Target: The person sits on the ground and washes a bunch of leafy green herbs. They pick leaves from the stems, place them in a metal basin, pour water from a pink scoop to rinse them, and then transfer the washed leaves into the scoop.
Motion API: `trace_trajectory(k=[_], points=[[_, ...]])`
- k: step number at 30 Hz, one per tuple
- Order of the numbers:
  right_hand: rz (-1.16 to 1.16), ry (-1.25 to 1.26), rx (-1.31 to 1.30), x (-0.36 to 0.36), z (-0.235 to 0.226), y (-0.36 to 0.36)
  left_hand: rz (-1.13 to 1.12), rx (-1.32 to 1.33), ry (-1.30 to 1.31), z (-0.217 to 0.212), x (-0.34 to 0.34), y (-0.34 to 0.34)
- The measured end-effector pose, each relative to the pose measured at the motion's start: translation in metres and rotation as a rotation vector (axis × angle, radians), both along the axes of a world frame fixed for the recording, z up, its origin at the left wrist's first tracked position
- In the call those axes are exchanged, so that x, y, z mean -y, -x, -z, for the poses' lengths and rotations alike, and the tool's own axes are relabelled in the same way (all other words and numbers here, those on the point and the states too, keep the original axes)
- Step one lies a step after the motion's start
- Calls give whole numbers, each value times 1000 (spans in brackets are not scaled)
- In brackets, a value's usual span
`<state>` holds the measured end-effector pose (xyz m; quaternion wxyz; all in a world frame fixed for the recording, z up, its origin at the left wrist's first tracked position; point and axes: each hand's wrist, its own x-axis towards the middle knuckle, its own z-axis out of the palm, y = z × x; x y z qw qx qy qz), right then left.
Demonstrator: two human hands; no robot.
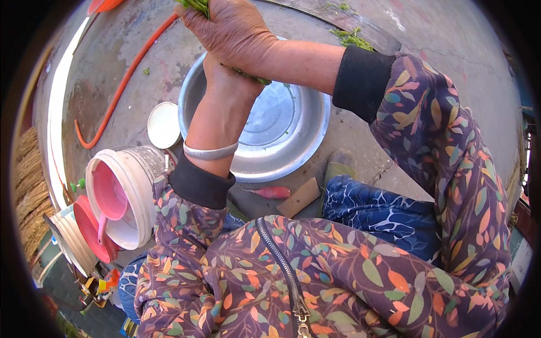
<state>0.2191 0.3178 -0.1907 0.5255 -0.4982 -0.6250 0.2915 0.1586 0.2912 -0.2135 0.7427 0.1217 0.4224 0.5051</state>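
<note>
Both my hands are together above the far side of a wide silver metal basin (315, 135). My right hand (239, 34) is on top, closed around a bunch of leafy greens (196, 5) whose tips poke out at the top edge. Beneath it, my left hand (222, 73) presses against the same bunch, its fingers mostly hidden. A few green leaves (256, 77) stick out between the heels of the hands. A silver bangle (211, 152) circles my left wrist. Small green bits lie in the basin.
Left of the basin lie a white round lid (164, 125) and an orange hose (121, 84). Nearer are a tipped white bucket (135, 225) holding a pink dipper (111, 194), and a red basin (84, 225). More greens (352, 39) lie beyond on the concrete. My shoe (341, 163) is beside the basin.
</note>
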Motion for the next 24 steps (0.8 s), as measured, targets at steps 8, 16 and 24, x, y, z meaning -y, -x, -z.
trace_trajectory(k=[8,16,24], points=[[-43,-20,-80,-2,-16,-1,105,188,-158,4,-8,11],[-92,482,-349,-5,31,-57,629,-754,4,-12,3,40],[-50,891,-457,36,92,-65,653,-873,6,-53,-3,142]])
